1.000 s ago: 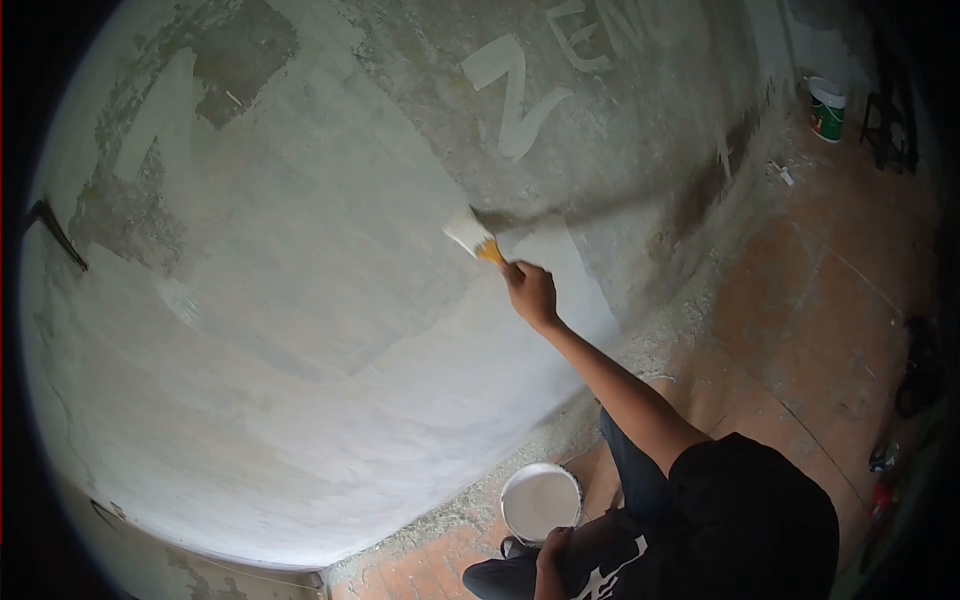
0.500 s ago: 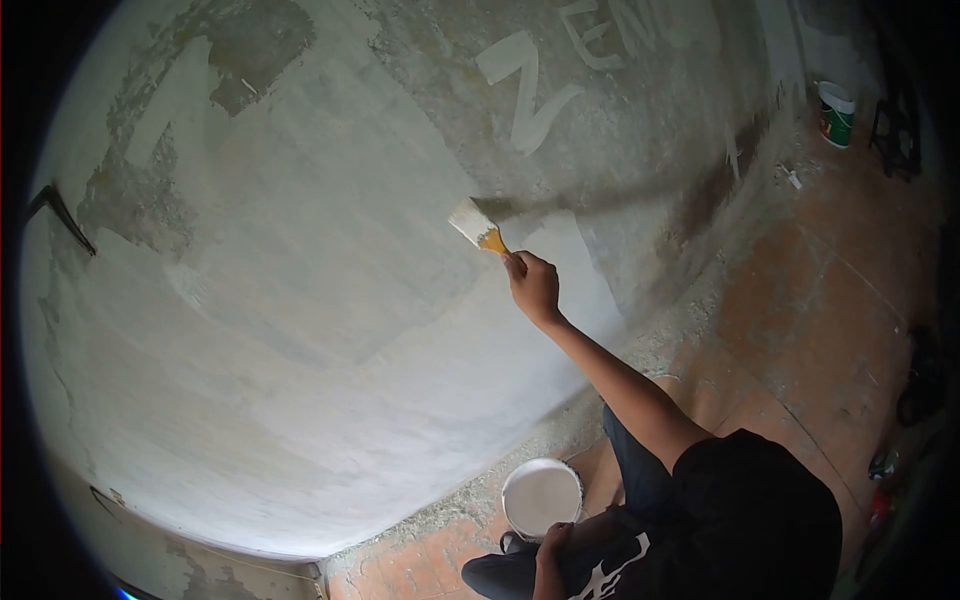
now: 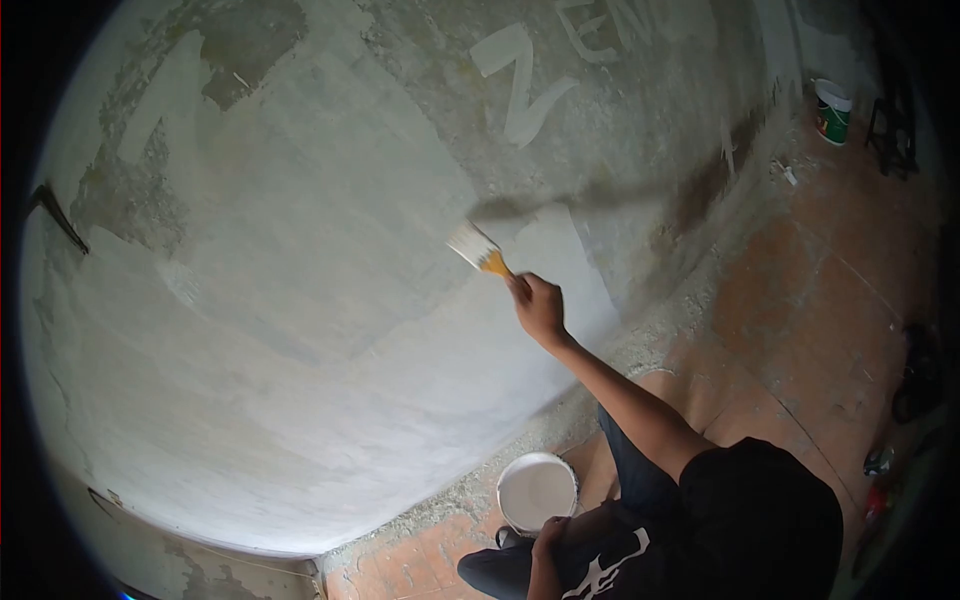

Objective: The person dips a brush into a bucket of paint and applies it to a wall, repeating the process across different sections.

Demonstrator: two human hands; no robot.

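My right hand (image 3: 540, 308) is closed around the yellow handle of a wide paintbrush (image 3: 494, 262). The brush's pale, paint-coated bristles are at the wall (image 3: 330, 240), by the edge of a coated patch; whether they touch it is hard to tell. Low in the view, my left hand (image 3: 549, 534) rests close to the rim of a white bucket (image 3: 503, 500), by my bent leg. Its fingers are too small and dark to make out, so a grip on the rim cannot be confirmed. Inside the bucket is a pale grey-white liquid.
Painted letter-like strokes (image 3: 520, 85) mark the bare upper wall. A green and white bucket (image 3: 832, 115) stands on the reddish tiled floor (image 3: 800, 330) at upper right, near a dark frame (image 3: 890, 140). A dark bracket (image 3: 62, 218) juts from the wall at left.
My right hand and the paintbrush have moved a little downward in view along the wall. My left hand stays beside the bucket. The whole view has shifted slightly.
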